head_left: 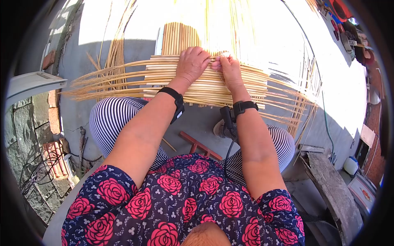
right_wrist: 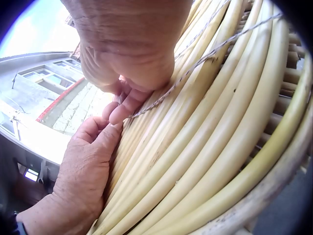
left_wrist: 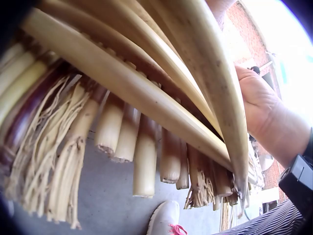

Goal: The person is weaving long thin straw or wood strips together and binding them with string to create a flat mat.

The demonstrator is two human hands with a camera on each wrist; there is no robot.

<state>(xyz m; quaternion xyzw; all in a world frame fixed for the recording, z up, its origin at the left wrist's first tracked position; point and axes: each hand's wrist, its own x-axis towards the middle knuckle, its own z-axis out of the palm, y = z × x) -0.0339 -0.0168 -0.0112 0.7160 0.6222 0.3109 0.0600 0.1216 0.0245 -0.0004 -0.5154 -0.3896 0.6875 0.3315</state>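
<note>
A mat of pale dried stalks (head_left: 209, 88) lies crosswise over the knees, with another set of stalks (head_left: 180, 37) running away beneath it. My left hand (head_left: 192, 63) grips the mat's far edge, fingers curled over it. Close beside it, my right hand (head_left: 232, 74) pinches a thin twisted cord (right_wrist: 193, 68), which runs across the stalks in the right wrist view. There the fingertips of both hands nearly meet at the edge stalk. From the left wrist view, cut stalk ends (left_wrist: 145, 171) and frayed ones (left_wrist: 68, 181) hang below the crosswise stalks.
Loose stalks with feathery tips (head_left: 116, 57) lie on the concrete floor at the left, more at the right (head_left: 303, 90). A red metal bar piece (head_left: 199, 145) is between the feet. A weathered plank (head_left: 334, 192) lies at the right, and a hose (head_left: 326, 119) crosses the floor.
</note>
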